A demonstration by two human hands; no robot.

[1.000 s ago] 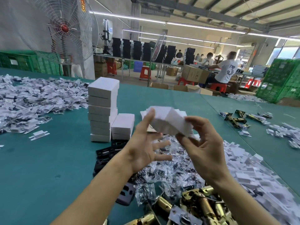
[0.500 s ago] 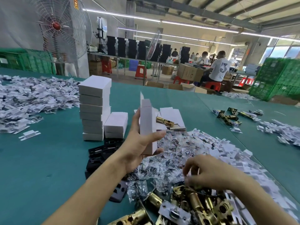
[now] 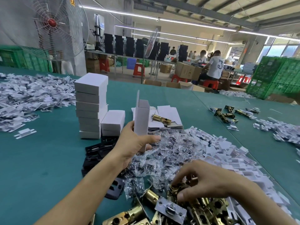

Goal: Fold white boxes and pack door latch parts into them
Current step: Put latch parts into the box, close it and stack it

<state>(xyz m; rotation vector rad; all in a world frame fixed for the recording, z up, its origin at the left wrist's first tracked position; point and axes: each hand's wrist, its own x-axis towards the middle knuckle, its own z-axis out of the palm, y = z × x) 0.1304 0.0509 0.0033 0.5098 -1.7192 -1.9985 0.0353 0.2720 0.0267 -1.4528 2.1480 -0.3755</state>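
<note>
My left hand (image 3: 133, 143) grips a folded white box (image 3: 142, 120) and holds it upright with its top flap open, above a heap of small clear plastic bags (image 3: 170, 153). My right hand (image 3: 204, 182) reaches down into a pile of brass door latches (image 3: 203, 207) at the near edge, its fingers curled around one brass latch. A single brass latch (image 3: 161, 119) lies on a stack of flat unfolded boxes (image 3: 168, 116) behind the held box.
A tall stack of closed white boxes (image 3: 90, 104) and a shorter stack of boxes (image 3: 113, 122) stand at left on the green table (image 3: 40, 156). Black plates (image 3: 97, 151) lie under my left arm. White plastic pieces (image 3: 227, 153) spread to the right; more latches (image 3: 227, 113) lie further right.
My right hand left the box and dropped into the brass latch pile. My left hand now holds the box alone, turned upright.
</note>
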